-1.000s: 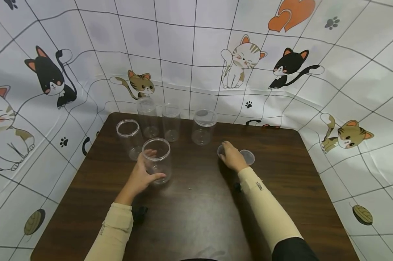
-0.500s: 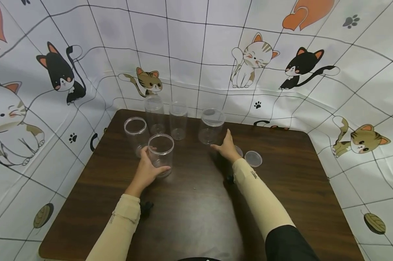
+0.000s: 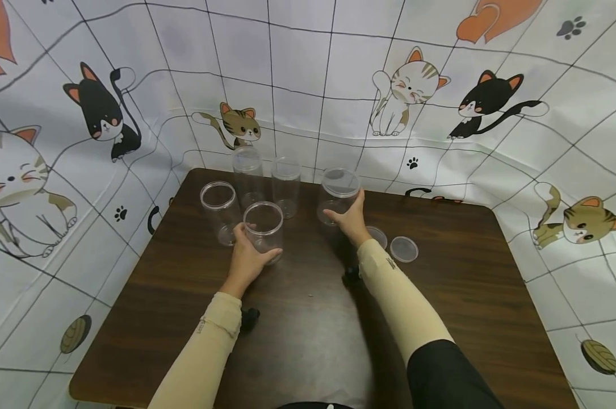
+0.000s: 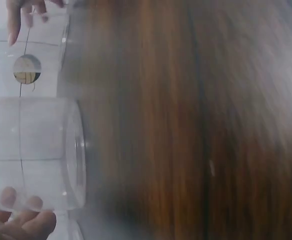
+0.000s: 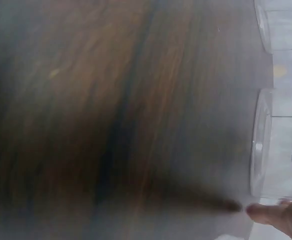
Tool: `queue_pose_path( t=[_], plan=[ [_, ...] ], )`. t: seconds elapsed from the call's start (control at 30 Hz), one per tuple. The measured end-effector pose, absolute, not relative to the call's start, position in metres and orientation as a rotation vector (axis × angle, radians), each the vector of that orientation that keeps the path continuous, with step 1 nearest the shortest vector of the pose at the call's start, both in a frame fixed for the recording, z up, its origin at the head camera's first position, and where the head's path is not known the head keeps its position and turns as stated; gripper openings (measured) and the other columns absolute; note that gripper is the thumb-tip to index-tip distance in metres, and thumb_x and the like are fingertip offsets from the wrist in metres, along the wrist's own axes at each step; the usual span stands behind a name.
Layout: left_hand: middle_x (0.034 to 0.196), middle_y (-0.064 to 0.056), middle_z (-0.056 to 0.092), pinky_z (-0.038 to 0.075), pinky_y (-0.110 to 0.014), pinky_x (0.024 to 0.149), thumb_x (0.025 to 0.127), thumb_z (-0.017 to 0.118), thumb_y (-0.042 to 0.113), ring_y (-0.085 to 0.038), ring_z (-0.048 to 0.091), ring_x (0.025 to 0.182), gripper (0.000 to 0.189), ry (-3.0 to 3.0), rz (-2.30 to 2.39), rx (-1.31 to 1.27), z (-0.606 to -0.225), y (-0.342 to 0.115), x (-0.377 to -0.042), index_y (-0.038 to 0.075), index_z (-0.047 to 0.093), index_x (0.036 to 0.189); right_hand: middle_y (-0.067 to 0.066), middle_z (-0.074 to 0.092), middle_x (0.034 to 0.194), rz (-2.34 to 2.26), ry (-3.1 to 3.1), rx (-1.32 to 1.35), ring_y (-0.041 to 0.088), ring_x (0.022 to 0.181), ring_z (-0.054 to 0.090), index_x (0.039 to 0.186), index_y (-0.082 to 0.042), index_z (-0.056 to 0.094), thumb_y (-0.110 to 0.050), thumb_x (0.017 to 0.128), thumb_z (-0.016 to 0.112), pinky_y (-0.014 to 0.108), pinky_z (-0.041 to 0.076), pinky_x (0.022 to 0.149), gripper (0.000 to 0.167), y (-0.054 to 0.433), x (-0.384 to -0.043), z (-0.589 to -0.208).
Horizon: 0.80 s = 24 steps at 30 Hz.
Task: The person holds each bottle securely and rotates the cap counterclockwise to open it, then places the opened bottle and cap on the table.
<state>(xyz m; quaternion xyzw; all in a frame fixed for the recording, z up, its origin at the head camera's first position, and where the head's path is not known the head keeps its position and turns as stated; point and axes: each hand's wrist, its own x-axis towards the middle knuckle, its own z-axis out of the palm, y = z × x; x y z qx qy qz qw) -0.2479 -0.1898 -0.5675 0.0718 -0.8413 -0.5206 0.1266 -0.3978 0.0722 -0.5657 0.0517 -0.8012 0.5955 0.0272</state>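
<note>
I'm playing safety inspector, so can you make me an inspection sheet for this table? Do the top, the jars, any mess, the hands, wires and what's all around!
Surface: dark brown, wood-look table, shiny near the middle.
Job's things: five clear jars; two clear round discs, perhaps lids, lie to their right.
Clutter: one tiny pale speck on the tabletop.
Grippers: left hand holds the nearest jar; right hand is at the rightmost jar, but whether it grips is unclear.
Cables: nothing seen.
Surroundings: white backdrop with grid lines and cartoon cats.
</note>
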Motion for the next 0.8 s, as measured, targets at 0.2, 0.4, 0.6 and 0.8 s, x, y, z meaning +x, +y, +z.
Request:
queue_pose_path(
  t=[0.2,0.4,0.6,0.8],
  plan=[
    [0.142,-0.027,0.045,0.038,-0.053,0.110,0.075,0.093,0.029,-0.045,0.047,0.132,0.099,-2.432,-1.525,0.267,-0.564,-0.174,-0.255,0.007,0.022,0.140,0.017,0.022,0.163,1.789,-2.472,0.094,0.030,0.152,0.021,0.162,-0.014,0.000,-0.017,0.081,0.088,0.041,0.019,0.122,0.120,0.079,-0.400,-0.567],
    [0.142,-0.031,0.045,0.038,-0.054,0.109,0.076,0.092,0.029,-0.045,0.047,0.132,0.099,-2.418,-1.515,0.337,-0.567,-0.168,-0.261,0.008,0.022,0.143,0.018,0.025,0.161,1.731,-2.488,0.124,0.029,0.151,0.023,0.161,-0.007,0.007,-0.020,0.079,0.090,0.038,0.019,0.122,0.116,0.083,-0.400,-0.563],
    [0.137,-0.036,0.048,0.041,-0.057,0.105,0.076,0.092,0.028,-0.049,0.051,0.125,0.097,-2.411,-1.510,0.360,-0.570,-0.169,-0.264,0.007,0.023,0.141,0.019,0.029,0.158,1.708,-2.528,0.151,0.030,0.149,0.027,0.159,-0.008,0.011,-0.021,0.078,0.090,0.039,0.022,0.121,0.114,0.086,-0.394,-0.565],
    [0.142,-0.037,0.043,0.038,-0.058,0.109,0.076,0.092,0.027,-0.050,0.046,0.131,0.101,-2.401,-1.505,0.360,-0.573,-0.169,-0.263,0.003,0.022,0.145,0.023,0.034,0.156,1.785,-2.575,0.167,0.036,0.146,0.033,0.158,-0.015,0.006,-0.029,0.082,0.087,0.047,0.027,0.119,0.112,0.087,-0.373,-0.563]
  ],
)
